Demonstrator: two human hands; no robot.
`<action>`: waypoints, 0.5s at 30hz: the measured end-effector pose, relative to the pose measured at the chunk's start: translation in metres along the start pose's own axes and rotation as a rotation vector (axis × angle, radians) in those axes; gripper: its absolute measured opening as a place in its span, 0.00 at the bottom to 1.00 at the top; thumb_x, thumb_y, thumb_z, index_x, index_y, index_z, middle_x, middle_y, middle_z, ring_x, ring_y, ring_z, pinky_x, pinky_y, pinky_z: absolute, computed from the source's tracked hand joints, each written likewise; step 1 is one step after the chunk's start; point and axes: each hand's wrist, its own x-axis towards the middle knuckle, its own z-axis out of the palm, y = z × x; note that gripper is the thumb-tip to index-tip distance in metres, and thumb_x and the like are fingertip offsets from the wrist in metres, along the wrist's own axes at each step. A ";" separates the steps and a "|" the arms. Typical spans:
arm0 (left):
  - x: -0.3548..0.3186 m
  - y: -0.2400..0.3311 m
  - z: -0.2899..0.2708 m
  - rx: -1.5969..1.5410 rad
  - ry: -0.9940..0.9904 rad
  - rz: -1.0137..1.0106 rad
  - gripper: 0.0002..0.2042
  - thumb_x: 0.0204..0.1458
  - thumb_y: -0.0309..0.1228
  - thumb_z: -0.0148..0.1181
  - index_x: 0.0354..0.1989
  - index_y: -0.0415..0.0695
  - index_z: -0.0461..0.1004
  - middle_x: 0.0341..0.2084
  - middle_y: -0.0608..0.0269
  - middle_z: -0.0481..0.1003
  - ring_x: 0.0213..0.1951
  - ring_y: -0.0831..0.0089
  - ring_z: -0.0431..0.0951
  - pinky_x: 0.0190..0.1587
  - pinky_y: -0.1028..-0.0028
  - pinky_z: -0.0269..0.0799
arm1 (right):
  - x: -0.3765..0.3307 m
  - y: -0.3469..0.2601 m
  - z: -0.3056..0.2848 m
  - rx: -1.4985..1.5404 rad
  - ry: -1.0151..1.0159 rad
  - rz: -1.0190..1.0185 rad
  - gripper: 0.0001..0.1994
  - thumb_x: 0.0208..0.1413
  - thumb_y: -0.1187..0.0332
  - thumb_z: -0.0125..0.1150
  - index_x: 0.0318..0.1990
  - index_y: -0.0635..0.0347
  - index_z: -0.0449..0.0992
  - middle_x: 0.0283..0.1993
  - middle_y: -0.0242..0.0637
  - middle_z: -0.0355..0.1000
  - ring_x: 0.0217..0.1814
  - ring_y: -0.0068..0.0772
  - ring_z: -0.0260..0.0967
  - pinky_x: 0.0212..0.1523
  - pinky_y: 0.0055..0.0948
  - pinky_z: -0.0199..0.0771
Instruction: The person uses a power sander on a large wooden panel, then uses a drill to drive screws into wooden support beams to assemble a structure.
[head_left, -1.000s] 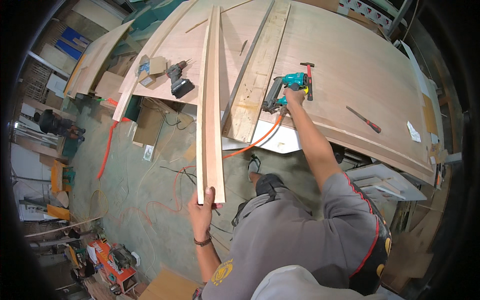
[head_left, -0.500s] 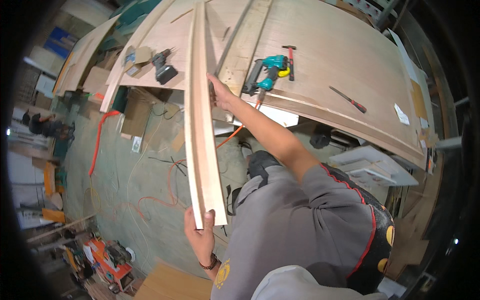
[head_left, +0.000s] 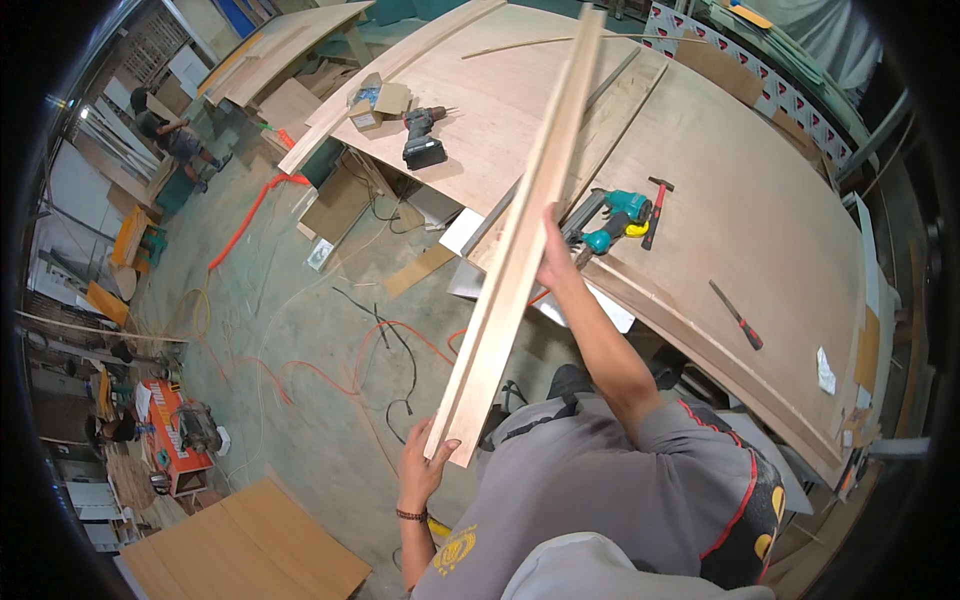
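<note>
The head camera, the left of a side-by-side pair, looks from above steeply down over the wearer's grey shirt (head_left: 600, 480), which looms close along the lower edge; the left grip (head_left: 422, 470) and right grip (head_left: 555, 262) both fall inside its field, at mid-range; beyond them it faces out across the desk (head_left: 750, 190), with the floor (head_left: 320, 440) spread on the left; its wide fisheye lens bows straight edges toward a dark rim.

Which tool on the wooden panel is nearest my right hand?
The teal and black nail gun, beside your right hand; the red and black hammer lies beyond it, the slim red-handled tool farther right, the black drill farther left.
</note>
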 end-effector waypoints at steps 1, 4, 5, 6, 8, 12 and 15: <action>0.002 0.002 0.010 0.034 -0.012 0.030 0.27 0.57 0.44 0.67 0.61 0.42 0.74 0.50 0.53 0.76 0.50 0.57 0.78 0.52 0.65 0.73 | -0.011 -0.014 -0.011 -0.004 -0.026 -0.047 0.51 0.56 0.24 0.42 0.68 0.68 0.59 0.55 0.55 0.72 0.57 0.51 0.74 0.57 0.53 0.77; 0.027 0.041 0.037 -0.057 -0.199 -0.001 0.31 0.57 0.45 0.66 0.67 0.48 0.69 0.50 0.53 0.77 0.50 0.57 0.78 0.53 0.65 0.72 | -0.030 -0.068 -0.073 0.106 0.033 -0.133 0.54 0.52 0.20 0.43 0.66 0.65 0.62 0.52 0.54 0.73 0.54 0.53 0.74 0.55 0.58 0.77; 0.035 0.052 0.047 -0.079 -0.252 0.007 0.31 0.58 0.46 0.65 0.68 0.50 0.68 0.50 0.53 0.77 0.50 0.57 0.78 0.53 0.65 0.72 | -0.036 -0.086 -0.090 0.134 0.081 -0.133 0.50 0.52 0.20 0.45 0.60 0.63 0.68 0.47 0.51 0.74 0.50 0.54 0.75 0.53 0.58 0.78; 0.045 0.064 0.058 -0.102 -0.305 0.014 0.31 0.58 0.47 0.64 0.69 0.52 0.67 0.50 0.53 0.77 0.50 0.57 0.78 0.53 0.65 0.72 | -0.050 -0.105 -0.110 0.104 0.171 -0.160 0.47 0.52 0.21 0.46 0.55 0.62 0.71 0.44 0.49 0.74 0.46 0.54 0.75 0.49 0.58 0.79; 0.061 0.090 0.076 -0.104 -0.399 0.016 0.32 0.59 0.47 0.64 0.70 0.52 0.66 0.52 0.53 0.77 0.53 0.57 0.77 0.55 0.64 0.71 | -0.066 -0.133 -0.140 0.077 0.405 -0.256 0.48 0.54 0.23 0.47 0.63 0.62 0.66 0.48 0.53 0.73 0.45 0.55 0.75 0.44 0.60 0.80; 0.095 0.127 0.118 0.002 -0.550 0.097 0.32 0.60 0.53 0.59 0.72 0.57 0.63 0.60 0.51 0.74 0.59 0.55 0.74 0.60 0.62 0.70 | -0.089 -0.188 -0.246 0.076 0.404 -0.353 0.48 0.59 0.28 0.48 0.74 0.57 0.53 0.70 0.48 0.59 0.62 0.58 0.65 0.57 0.64 0.73; 0.111 0.148 0.147 0.112 -0.612 0.159 0.32 0.61 0.59 0.54 0.73 0.65 0.61 0.59 0.53 0.75 0.56 0.53 0.77 0.55 0.61 0.73 | -0.111 -0.223 -0.267 0.062 0.569 -0.413 0.43 0.63 0.33 0.49 0.74 0.56 0.55 0.71 0.46 0.60 0.69 0.56 0.59 0.62 0.62 0.69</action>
